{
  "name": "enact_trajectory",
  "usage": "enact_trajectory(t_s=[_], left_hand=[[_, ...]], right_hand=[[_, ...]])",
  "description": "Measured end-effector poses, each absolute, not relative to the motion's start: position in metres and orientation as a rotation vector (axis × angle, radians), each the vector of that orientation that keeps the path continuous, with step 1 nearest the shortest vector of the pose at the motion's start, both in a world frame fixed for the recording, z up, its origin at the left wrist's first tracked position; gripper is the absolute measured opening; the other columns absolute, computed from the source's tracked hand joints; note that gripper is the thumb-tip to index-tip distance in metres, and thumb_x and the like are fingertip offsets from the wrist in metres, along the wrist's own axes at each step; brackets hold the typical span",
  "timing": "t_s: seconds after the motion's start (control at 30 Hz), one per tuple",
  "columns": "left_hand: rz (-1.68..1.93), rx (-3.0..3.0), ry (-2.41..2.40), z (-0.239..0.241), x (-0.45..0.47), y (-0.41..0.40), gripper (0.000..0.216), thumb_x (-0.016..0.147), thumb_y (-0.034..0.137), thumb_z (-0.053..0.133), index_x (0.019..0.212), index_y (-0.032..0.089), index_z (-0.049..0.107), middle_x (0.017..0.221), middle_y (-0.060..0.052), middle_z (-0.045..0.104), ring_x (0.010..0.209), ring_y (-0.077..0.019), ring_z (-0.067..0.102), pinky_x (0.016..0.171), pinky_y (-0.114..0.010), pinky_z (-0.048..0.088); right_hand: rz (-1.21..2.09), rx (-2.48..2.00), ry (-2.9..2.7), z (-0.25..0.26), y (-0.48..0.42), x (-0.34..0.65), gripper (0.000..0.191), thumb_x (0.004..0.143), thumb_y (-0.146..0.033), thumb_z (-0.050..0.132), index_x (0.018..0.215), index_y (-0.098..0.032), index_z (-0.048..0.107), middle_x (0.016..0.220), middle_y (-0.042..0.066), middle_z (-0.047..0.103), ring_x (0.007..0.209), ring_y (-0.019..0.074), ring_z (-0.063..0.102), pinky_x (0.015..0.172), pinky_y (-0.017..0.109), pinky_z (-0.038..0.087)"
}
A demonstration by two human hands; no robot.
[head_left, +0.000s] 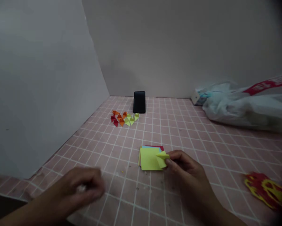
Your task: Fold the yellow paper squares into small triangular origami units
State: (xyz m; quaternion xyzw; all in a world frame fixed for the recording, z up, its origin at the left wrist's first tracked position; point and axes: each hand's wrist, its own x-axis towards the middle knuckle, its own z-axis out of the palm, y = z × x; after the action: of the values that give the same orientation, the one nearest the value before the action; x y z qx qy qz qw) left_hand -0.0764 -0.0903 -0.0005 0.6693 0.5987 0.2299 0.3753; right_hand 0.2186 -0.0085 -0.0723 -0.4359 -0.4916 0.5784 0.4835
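Observation:
My right hand [190, 175] pinches a small folded piece of yellow paper [162, 158] between thumb and forefinger. Just behind it lies a stack of square paper sheets [150, 159], with a yellow sheet on top and light blue and red edges showing. Whether the folded piece touches the stack, I cannot tell. My left hand [81, 188] is at the lower left, apart from the papers. Its fingers curl in toward the thumb but are smeared by motion, and whether anything is in them cannot be made out.
Several folded red, orange and yellow paper pieces [124, 118] lie farther back, near a black phone-like slab [139, 102]. A white plastic bag [239, 106] and a small box [197, 97] sit back right. A red-and-yellow flat object [265, 190] lies at right. White walls bound the pink tiled surface.

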Motion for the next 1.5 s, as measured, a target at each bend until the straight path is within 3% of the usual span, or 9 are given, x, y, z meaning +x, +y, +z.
enact_trajectory(t_s=[0.1,0.17,0.4,1.5], left_hand=[[0.700,1.622,1.383,-0.006,-0.030,-0.047,0.004,0.081,0.025,0.064,0.083,0.022,0.064,0.081,-0.001,0.066,0.074,-0.0148,0.061,0.069,-0.025,0.049],[0.807,1.551,1.222,-0.016,0.001,-0.024,0.025,0.074,0.022,0.071,0.098,0.022,0.061,0.089,-0.001,0.065,0.076,-0.0151,0.061,0.070,-0.026,0.051],[0.980,1.387,1.092,-0.041,0.042,-0.003,0.008,0.078,0.020,0.066,0.085,0.019,0.061,0.077,-0.001,0.063,0.071,-0.0133,0.060,0.066,-0.024,0.049],[0.967,1.394,1.117,-0.054,0.034,-0.002,0.007,0.078,0.024,0.068,0.076,0.017,0.067,0.074,-0.002,0.065,0.071,-0.0144,0.060,0.066,-0.025,0.048]], right_hand=[[1.311,-1.005,-1.348,-0.067,-0.013,0.219,0.010,0.086,-0.027,0.065,0.078,-0.021,0.064,0.085,0.002,0.063,0.081,0.0165,0.059,0.070,0.027,0.046],[1.266,-0.961,-1.430,-0.065,-0.015,0.219,0.009,0.088,-0.025,0.062,0.080,-0.022,0.064,0.085,0.002,0.062,0.082,0.0173,0.059,0.072,0.029,0.046],[1.171,-0.931,-1.477,-0.067,-0.008,0.225,0.009,0.090,-0.023,0.059,0.083,-0.022,0.064,0.083,0.002,0.061,0.079,0.0173,0.060,0.071,0.030,0.047],[1.223,-1.066,-1.566,-0.068,-0.008,0.220,0.010,0.087,-0.023,0.058,0.078,-0.020,0.061,0.077,0.002,0.058,0.072,0.0160,0.055,0.065,0.028,0.042]])
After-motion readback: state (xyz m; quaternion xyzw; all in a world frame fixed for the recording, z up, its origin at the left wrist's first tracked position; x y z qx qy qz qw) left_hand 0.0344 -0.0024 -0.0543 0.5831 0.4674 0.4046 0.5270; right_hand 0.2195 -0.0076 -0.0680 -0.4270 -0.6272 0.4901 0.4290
